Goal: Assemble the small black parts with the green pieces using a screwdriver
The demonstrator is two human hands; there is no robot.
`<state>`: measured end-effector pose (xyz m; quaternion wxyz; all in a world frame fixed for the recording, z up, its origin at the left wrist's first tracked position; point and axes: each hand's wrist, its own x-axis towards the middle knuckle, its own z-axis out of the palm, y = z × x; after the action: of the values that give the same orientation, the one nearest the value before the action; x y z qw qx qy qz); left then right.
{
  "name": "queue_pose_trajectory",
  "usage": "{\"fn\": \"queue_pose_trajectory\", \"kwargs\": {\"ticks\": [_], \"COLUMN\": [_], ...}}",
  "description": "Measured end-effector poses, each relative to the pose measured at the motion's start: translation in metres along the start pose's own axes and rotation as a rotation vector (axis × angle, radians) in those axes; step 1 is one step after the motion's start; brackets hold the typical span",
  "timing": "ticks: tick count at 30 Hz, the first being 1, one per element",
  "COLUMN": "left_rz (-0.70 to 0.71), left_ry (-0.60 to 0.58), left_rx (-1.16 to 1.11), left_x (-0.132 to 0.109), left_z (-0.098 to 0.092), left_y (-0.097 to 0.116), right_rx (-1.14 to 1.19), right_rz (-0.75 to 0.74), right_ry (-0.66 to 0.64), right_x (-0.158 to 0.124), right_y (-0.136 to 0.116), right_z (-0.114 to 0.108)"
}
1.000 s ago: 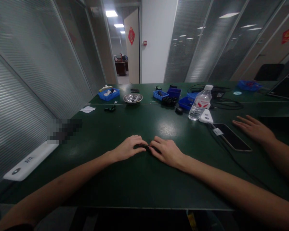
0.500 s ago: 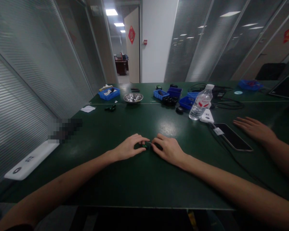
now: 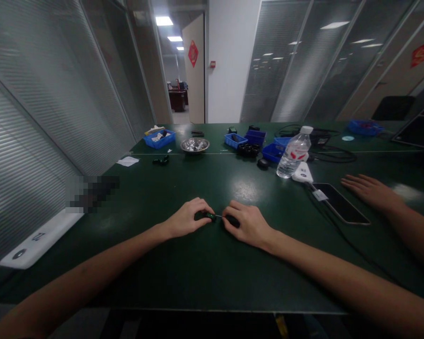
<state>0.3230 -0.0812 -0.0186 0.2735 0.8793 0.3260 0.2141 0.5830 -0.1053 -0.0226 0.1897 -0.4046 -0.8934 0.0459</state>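
Resting on green table [image 3: 205, 278], far left: white device [image 3: 38, 238]. Left hand [image 3: 188, 219] at centre, fingers curled narrow, pinching small dark part [image 3: 211, 216]. Right hand [image 3: 249, 226] just beside, curled round dark tool [image 3: 233, 221], thin tip meeting part. Water bottle [image 3: 292, 153] and phone [image 3: 341, 203] further right. Co-worker's hand [image 3: 369, 190] flat, fingers spread, near phone.

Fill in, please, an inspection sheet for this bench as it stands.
Surface: green table, glare patch mid-way.
Job's things: small dark part with a green spot, met by a thin dark tool.
Clutter: water bottle, phone, metal bowl, blue bins, white paper, white device.
Grippers: left hand curled on the part; right hand pinches the tool; another person's hand flat beside the phone.
Cables: cable from the phone toward the near edge; black coil far right.
Surroundings: glass partitions with blinds, open doorway.
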Motion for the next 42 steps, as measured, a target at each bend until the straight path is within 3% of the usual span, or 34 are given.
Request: {"fn": "queue_pose_trajectory", "kwargs": {"ticks": [22, 42], "left_rz": [-0.064, 0.013], "left_ry": [0.065, 0.042], "left_rx": [-0.019, -0.054], "left_x": [-0.001, -0.0037], "left_z": [0.002, 0.0016], "left_y": [-0.0037, -0.0041], "right_rx": [-0.012, -0.033], "right_rz": [-0.009, -0.049], "right_ry": [0.031, 0.026], "right_x": [-0.0013, -0.003], "right_y": [0.0016, 0.0008], "right_z": [0.0021, 0.0022]}}
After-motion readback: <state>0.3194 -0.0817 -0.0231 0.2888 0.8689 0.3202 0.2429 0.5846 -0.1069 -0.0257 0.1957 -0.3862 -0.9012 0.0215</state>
